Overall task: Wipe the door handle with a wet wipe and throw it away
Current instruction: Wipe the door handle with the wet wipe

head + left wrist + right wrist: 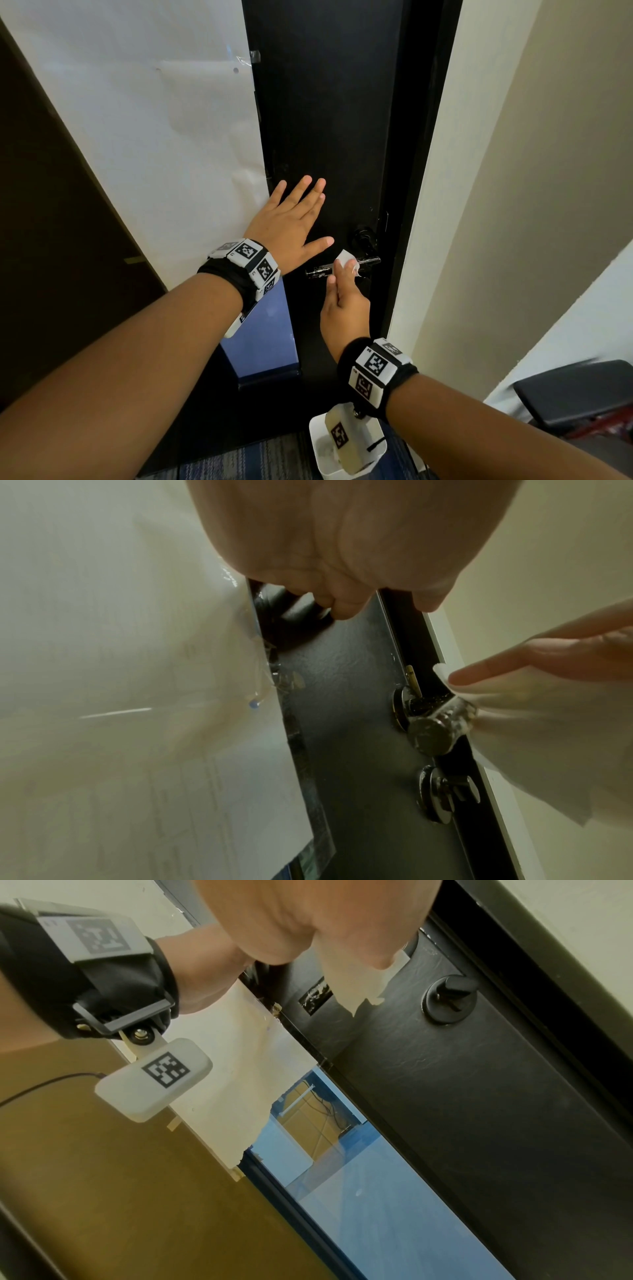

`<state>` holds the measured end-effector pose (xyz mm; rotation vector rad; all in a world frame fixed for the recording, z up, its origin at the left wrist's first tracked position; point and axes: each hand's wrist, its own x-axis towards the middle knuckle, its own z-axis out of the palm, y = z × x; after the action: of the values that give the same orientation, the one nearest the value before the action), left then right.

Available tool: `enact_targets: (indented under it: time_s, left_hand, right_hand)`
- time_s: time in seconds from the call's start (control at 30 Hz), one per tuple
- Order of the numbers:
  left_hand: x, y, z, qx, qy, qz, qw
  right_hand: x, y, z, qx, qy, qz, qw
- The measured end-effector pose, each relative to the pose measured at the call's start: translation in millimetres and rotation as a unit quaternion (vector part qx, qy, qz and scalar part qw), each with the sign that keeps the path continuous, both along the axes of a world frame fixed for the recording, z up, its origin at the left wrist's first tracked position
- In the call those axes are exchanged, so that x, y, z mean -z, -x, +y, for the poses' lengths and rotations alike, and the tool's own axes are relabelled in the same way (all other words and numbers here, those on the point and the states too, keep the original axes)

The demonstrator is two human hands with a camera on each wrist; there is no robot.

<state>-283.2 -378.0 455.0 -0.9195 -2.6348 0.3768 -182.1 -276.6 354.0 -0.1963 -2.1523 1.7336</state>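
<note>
A black lever door handle (pixel 317 273) juts from the black door (pixel 325 120) near its right edge. My right hand (pixel 339 270) grips a white wet wipe (pixel 345 257) wrapped over the middle of the lever. In the left wrist view the wipe (pixel 514 723) drapes down from the handle (pixel 430 735), with a right finger (pixel 507 669) pressing on top. The right wrist view shows the wipe (pixel 352 985) hanging over the handle (pixel 315 996). My left hand (pixel 301 205) lies flat on the door, up and left of the lever, fingers spread.
A thumb-turn lock (pixel 448 999) sits on the door beside the handle. White paper (pixel 154 137) covers the glass panel left of the door. A cream wall (pixel 513 171) flanks the right. On the floor stand a white bin (pixel 313 431) and a black seat (pixel 575 390).
</note>
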Motion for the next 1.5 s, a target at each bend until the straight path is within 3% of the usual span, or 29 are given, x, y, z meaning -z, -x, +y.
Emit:
enact_targets:
  time_s: [1.0, 1.2, 1.27, 1.4, 1.5]
  left_hand:
    - [2, 0, -1, -0.001, -0.002, -0.003, 1.0]
    - [0, -1, 0, -0.005, -0.003, -0.013, 1.0]
    - [-1, -1, 0, -0.005, -0.008, -0.023, 1.0]
    - [-6, -7, -1, 0.023, -0.087, -0.094, 0.991]
    - [-4, -20, -1, 0.02, -0.27, -0.217, 0.938]
  right_hand:
    - [17, -10, -25, -0.148, 0.011, 0.023, 0.989]
    - [19, -6, -13, -0.192, -0.031, -0.042, 0.98]
    - [17, -5, -7, -0.193, 0.002, -0.059, 0.979]
    - [-3, -2, 19, -0.183, 0.116, -0.126, 0.968]
    - [-16, 4, 44, -0.171, 0.142, -0.142, 0.965]
